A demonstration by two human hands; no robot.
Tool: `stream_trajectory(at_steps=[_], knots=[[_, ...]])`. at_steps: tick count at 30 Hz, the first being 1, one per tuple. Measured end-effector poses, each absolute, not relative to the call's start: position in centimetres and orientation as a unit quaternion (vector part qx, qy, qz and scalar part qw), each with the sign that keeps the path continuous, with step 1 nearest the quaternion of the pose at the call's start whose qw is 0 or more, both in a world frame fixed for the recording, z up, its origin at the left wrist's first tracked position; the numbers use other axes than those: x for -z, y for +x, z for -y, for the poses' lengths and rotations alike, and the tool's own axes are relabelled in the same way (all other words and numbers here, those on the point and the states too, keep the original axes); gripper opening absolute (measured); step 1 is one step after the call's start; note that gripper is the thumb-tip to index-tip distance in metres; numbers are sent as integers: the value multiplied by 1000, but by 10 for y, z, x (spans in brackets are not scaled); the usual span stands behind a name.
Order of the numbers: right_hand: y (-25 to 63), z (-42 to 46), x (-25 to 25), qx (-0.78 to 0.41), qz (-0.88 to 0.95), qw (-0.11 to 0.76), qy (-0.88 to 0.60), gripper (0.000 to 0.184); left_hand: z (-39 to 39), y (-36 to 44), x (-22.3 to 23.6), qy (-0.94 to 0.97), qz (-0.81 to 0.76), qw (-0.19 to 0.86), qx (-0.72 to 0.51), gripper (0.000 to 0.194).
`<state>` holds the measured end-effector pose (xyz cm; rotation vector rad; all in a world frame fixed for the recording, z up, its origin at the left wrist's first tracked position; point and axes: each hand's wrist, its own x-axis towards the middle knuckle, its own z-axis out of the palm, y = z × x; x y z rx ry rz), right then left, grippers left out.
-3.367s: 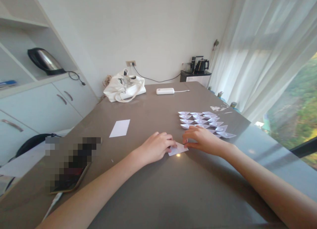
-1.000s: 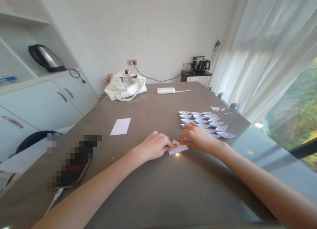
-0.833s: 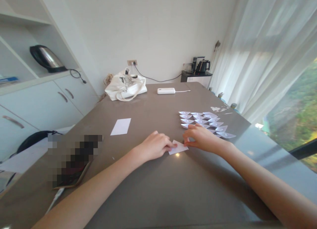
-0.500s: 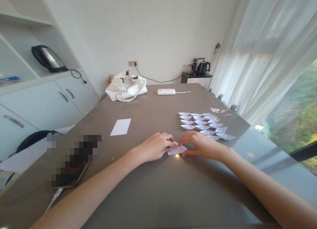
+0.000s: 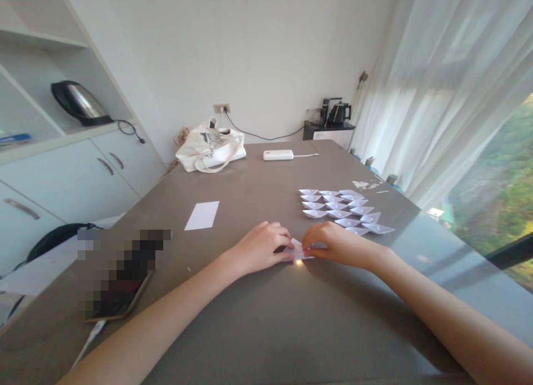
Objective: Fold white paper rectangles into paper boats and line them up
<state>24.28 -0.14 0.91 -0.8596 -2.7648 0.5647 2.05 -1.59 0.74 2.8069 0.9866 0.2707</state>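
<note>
A small folded piece of white paper (image 5: 297, 247) lies on the grey-brown table between my two hands. My left hand (image 5: 266, 245) grips its left side, thumb at the near edge and fingers curled over the top. On the right side, my right hand (image 5: 333, 242) pinches the paper the same way, thumb low and fingers bent above. The fingers cover much of the paper, so its exact folds are hard to see. Just beyond my right hand stand several folded white paper boats (image 5: 338, 206) in rows.
A flat white paper sheet (image 5: 202, 215) lies to the left, beyond a phone (image 5: 120, 290) on a cable. Farther back are a white bag (image 5: 212, 149) and a white power bank (image 5: 278, 155). Paper scraps (image 5: 364, 184) lie near the table's right edge.
My right hand has moved from the paper's far right edge to its near right side. My left thumb has come down to the near edge, and less of the paper shows.
</note>
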Motion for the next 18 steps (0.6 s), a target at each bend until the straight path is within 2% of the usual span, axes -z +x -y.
stream_trajectory(at_steps=[4, 11, 18], knots=[[238, 6, -10, -160, 932, 98, -310, 20, 16, 21, -8, 935, -331, 85, -97, 20], [229, 13, -7, -119, 919, 94, -363, 19, 20, 26, -5, 927, -350, 71, -116, 24], [228, 10, -2, -139, 912, 119, -366, 21, 12, 28, 5, 888, -389, 170, -179, 11]])
